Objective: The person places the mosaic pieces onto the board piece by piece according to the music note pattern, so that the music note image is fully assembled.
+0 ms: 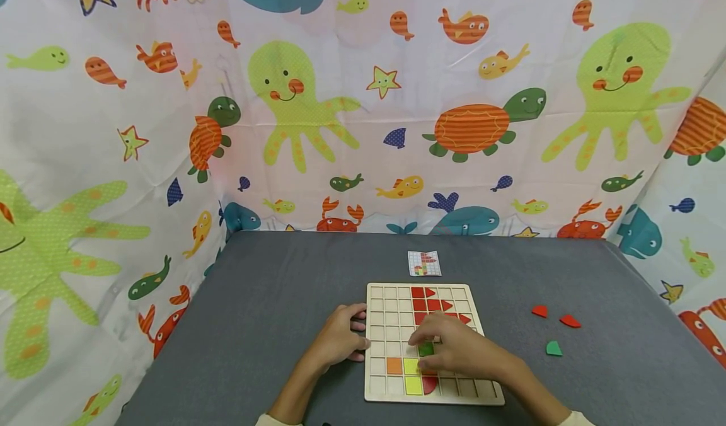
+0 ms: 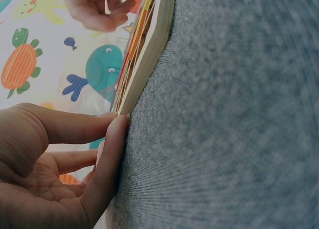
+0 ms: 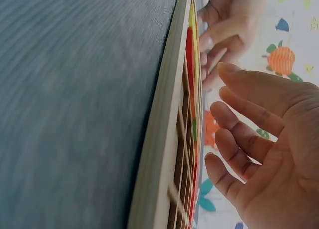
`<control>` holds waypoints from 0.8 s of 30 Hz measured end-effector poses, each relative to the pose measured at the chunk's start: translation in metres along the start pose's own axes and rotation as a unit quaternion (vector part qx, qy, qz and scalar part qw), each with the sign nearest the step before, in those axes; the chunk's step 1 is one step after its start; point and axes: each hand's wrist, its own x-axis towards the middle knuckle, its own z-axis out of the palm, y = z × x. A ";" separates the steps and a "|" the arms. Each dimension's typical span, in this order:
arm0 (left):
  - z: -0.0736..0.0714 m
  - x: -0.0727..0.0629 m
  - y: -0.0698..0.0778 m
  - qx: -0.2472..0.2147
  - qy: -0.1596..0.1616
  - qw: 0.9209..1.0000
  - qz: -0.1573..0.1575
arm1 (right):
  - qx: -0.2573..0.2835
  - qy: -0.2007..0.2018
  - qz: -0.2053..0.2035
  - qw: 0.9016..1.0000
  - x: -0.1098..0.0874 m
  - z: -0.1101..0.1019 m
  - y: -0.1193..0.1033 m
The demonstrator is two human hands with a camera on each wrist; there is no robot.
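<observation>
A wooden grid board (image 1: pixel 386 335) lies flat on the grey table. At its left edge, my left hand (image 1: pixel 339 336) holds the rim; the left wrist view shows thumb and finger meeting at the board's edge. Over the board's middle hovers my right hand (image 1: pixel 459 345), its fingers loosely bent with nothing seen between them in the right wrist view. Beside these fingers are a green piece (image 1: pixel 425 349) and a yellow square (image 1: pixel 411 367). An orange square (image 1: pixel 394 366), another yellow square (image 1: pixel 414 385) and a rounded red piece (image 1: pixel 430 385) fill nearby cells. Red squares and triangles (image 1: pixel 433 304) occupy upper rows, partly hidden by the hand.
Behind the board lies a small pattern card (image 1: pixel 424 263) printed with coloured shapes. To the right are two loose red pieces (image 1: pixel 570 321) and a green piece (image 1: pixel 553 348). A sea-animal curtain (image 1: pixel 397 180) encloses the table's back and sides.
</observation>
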 end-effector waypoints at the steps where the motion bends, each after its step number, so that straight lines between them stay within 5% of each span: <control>1: 0.000 0.000 0.000 0.000 0.000 1.000 0.000 | 0.001 0.004 0.002 1.000 -0.002 -0.002 0.002; 12: 0.000 0.000 0.001 -0.002 0.002 1.000 -0.003 | 0.010 0.045 0.015 0.999 -0.037 -0.028 0.023; 24: 0.000 0.000 0.001 0.001 0.005 1.000 -0.004 | 0.023 0.093 0.072 0.993 -0.069 -0.048 0.053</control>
